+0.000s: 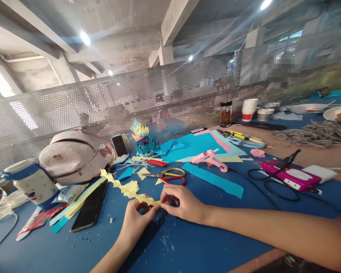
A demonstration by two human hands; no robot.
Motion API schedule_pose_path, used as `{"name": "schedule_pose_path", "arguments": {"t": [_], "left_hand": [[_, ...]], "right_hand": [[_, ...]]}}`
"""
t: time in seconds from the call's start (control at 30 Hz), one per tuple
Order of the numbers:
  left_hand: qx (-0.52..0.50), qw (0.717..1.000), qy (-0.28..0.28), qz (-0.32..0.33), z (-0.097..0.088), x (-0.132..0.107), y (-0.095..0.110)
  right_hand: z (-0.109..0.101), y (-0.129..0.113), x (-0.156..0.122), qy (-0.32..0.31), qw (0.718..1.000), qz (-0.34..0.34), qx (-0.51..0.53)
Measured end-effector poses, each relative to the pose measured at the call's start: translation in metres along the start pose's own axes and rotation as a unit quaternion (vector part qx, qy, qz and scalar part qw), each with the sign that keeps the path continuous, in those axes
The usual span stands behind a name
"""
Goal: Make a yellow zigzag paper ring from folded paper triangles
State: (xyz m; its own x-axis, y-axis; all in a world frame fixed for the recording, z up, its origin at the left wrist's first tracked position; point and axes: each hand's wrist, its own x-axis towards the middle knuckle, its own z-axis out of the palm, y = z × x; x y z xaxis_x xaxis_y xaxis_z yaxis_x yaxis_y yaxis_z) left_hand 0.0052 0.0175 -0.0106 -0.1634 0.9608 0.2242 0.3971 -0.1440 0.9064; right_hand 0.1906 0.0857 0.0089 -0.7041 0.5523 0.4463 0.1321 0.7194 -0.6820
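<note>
A folded strip of yellow paper (127, 190), pleated into a chain of points, stretches from my fingers up and to the left. My left hand (138, 216) pinches it near its lower right end. My right hand (184, 204) closes thumb and finger on the tip of that same end, right beside the left fingertips. Just beyond my hands lie scissors (174, 174) with red and yellow handles. A pink hot glue gun (210, 159) rests farther right, above a long blue paper strip (216, 180).
Left are a pink backpack (71, 155), a white and blue bottle (31, 182) and a black phone (91, 206). At the back stands a spiky paper figure (143, 140) beside blue paper sheets (193, 146). A magenta power strip (291, 174) with cables lies right.
</note>
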Motion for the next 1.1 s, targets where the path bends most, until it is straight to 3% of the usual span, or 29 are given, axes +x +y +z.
{"name": "schedule_pose_path", "arguments": {"t": [0.17, 0.47, 0.8, 1.1], "left_hand": [[0.008, 1.000, 0.000, 0.006, 0.0022, -0.0016, -0.0011], [0.031, 0.997, -0.062, 0.021, 0.0035, -0.0019, 0.0028], [0.042, 0.999, 0.003, 0.020, 0.0047, -0.0037, 0.0022], [0.023, 1.000, 0.016, 0.013, 0.0049, -0.0039, 0.0028]], "right_hand": [[0.0007, 0.0004, -0.0004, 0.003, 1.000, -0.010, -0.001], [0.0000, 0.0001, -0.0004, -0.004, 1.000, -0.021, 0.010], [0.0019, 0.0023, -0.0009, 0.003, 1.000, -0.018, 0.010], [0.0004, 0.0004, -0.0001, 0.003, 1.000, -0.010, 0.015]]}}
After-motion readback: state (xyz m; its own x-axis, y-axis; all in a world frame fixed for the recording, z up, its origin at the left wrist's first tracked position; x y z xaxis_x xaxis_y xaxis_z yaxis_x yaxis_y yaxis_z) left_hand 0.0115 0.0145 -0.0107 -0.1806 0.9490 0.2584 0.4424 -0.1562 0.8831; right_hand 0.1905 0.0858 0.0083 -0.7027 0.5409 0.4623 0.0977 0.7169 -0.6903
